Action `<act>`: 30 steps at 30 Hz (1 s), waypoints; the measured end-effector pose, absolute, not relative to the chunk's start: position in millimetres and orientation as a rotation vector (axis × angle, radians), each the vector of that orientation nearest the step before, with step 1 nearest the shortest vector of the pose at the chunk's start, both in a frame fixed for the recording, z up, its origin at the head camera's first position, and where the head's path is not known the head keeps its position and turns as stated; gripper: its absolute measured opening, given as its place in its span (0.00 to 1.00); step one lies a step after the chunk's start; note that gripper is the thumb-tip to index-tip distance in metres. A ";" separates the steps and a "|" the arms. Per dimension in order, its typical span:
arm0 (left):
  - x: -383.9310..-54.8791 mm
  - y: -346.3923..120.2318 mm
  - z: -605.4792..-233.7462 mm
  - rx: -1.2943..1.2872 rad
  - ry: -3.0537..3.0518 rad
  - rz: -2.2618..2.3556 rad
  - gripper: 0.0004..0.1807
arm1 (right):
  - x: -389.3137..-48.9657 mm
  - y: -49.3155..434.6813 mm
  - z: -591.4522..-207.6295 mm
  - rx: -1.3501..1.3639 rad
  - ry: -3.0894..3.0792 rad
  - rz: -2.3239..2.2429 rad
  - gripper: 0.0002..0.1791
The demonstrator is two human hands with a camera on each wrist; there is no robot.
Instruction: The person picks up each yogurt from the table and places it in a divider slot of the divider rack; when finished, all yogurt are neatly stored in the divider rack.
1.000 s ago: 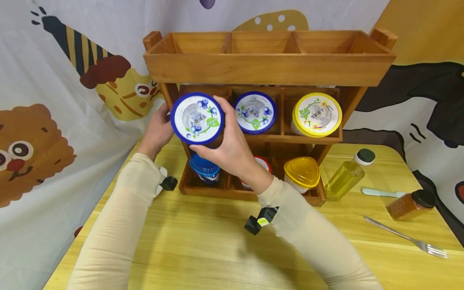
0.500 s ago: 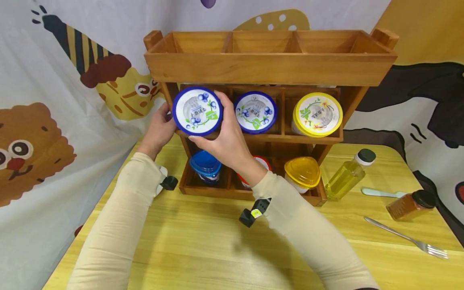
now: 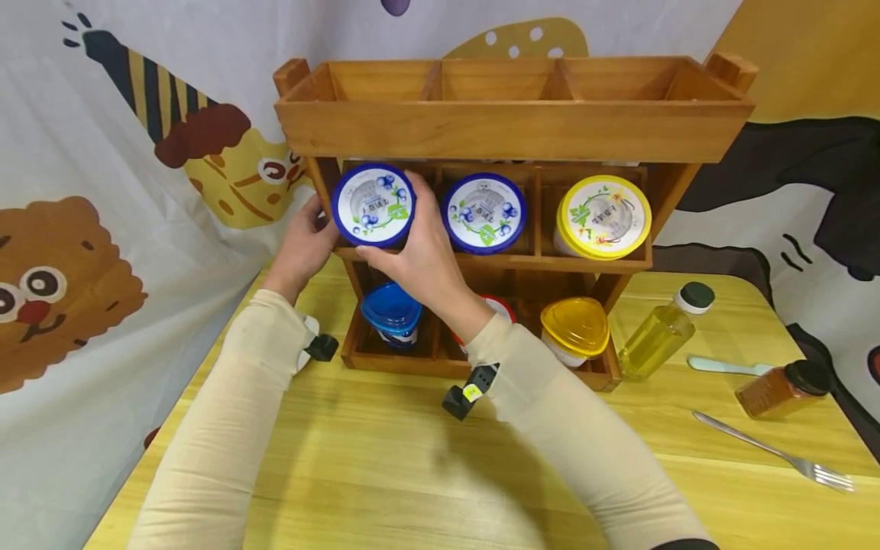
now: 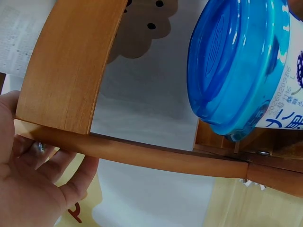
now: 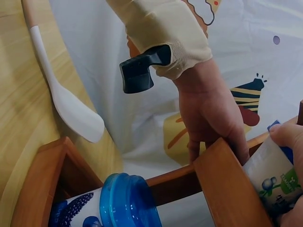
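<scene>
My right hand [image 3: 428,263] grips a round yogurt tub [image 3: 374,205] with a blue-rimmed, blueberry-printed lid, thumb at the near side. The tub is tilted, lid facing me, at the left compartment of the middle tier of a wooden rack [image 3: 509,130]. Whether its base touches the shelf is hidden. My left hand [image 3: 305,248] holds the rack's left side; the left wrist view shows its fingers [image 4: 80,182] around the wooden side frame [image 4: 165,163]. Beside the held tub sit a matching blueberry tub [image 3: 484,214] and a yellow-lidded tub [image 3: 605,218].
The bottom tier holds a blue-lidded cup [image 3: 392,313], a red-rimmed tub [image 3: 498,307] partly behind my wrist, and a yellow-lidded cup [image 3: 576,328]. To the right lie an oil bottle [image 3: 656,336], light-blue utensil [image 3: 729,367], spice jar [image 3: 784,389] and fork [image 3: 777,451]. A white spatula [image 5: 71,111] lies left.
My right hand has moved the blueberry tub up, slightly right and farther back into the left middle compartment. The left hand stays on the rack's side.
</scene>
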State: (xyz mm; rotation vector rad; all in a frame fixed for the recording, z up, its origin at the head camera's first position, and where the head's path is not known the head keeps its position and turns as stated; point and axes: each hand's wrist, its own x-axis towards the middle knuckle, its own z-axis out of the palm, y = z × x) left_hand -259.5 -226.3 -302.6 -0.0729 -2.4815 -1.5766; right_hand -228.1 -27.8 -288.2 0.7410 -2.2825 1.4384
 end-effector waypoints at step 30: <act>-258.1 -226.8 -302.0 -0.098 -2.491 -1.578 0.29 | -216.6 -29.7 -274.1 0.717 -2.359 1.266 0.58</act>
